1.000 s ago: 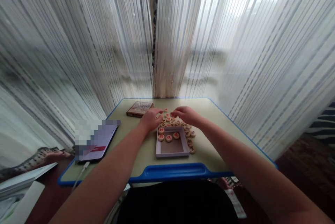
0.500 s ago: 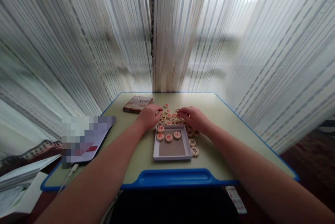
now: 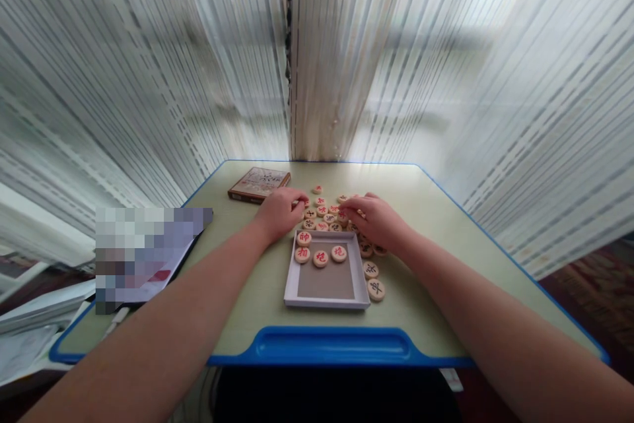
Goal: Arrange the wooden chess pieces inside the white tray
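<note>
Sitting at the centre of the frame, a shallow white tray point(image 3: 327, 302) lies flat on the desk point(image 3: 446, 245), its floor mostly bare grey card. Four wooden discs point(image 3: 320, 258) with red characters lie face up along its upper edge: one in the upper left corner, three in a row just below it. None is stacked.

Just above the tray, a pile of loose discs point(image 3: 324, 213) with red and black characters is spread over the desk. The left hand point(image 3: 277, 212) rests palm down at the pile's left edge, fingers curled, tips touching the nearest discs. The right hand point(image 3: 376, 218) covers the pile's right side, fingers bent toward the centre. Whether either hand pinches a disc cannot be told; the fingertips hide it.

Two more discs point(image 3: 376, 289) lie on the desk just beside the tray's right wall, outside it.

Toward the upper left of the pile, a flat brown printed lid point(image 3: 259, 183) lies near the left hand's fingertips. A blue groove point(image 3: 337, 346) runs along the desk's lower edge. Striped curtains point(image 3: 148, 80) hang behind.
</note>
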The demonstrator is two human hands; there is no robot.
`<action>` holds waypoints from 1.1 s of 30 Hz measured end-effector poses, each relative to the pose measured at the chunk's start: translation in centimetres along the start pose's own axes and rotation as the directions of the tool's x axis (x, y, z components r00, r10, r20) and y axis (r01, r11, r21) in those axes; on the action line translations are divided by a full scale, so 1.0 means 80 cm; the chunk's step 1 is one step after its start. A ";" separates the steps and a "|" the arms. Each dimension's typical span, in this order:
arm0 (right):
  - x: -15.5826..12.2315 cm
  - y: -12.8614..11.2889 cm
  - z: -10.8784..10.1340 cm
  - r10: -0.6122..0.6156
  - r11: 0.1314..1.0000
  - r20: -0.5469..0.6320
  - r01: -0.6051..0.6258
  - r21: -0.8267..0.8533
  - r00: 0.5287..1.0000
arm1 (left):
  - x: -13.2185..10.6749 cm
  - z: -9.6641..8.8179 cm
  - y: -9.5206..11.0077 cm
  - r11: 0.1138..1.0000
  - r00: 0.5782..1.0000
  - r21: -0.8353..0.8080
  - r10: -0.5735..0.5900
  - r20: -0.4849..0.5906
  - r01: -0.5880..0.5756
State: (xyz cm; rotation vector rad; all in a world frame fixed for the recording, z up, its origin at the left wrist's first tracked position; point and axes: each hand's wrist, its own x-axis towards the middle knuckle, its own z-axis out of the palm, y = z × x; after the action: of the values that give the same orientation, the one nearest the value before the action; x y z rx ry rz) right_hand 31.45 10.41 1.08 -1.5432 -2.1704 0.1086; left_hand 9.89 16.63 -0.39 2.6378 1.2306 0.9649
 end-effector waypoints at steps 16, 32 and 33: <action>-0.002 -0.007 -0.001 0.015 0.999 0.065 -0.013 -0.031 0.998 | 0.002 -0.006 0.004 1.000 0.999 0.008 0.028 0.025 -0.028; -0.016 -0.048 -0.012 0.068 0.812 0.096 -0.111 0.573 0.993 | 0.003 -0.010 0.009 0.995 0.996 0.055 0.080 0.048 -0.083; -0.018 -0.052 -0.015 0.049 0.841 0.110 -0.100 0.532 0.993 | 0.003 -0.011 0.009 0.995 0.996 0.056 0.079 0.050 -0.082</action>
State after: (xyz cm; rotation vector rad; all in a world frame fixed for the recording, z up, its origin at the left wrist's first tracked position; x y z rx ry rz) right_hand 28.68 7.36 3.03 -1.3037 -1.9109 0.7635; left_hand 10.02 16.13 0.64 2.7578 1.1672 0.8843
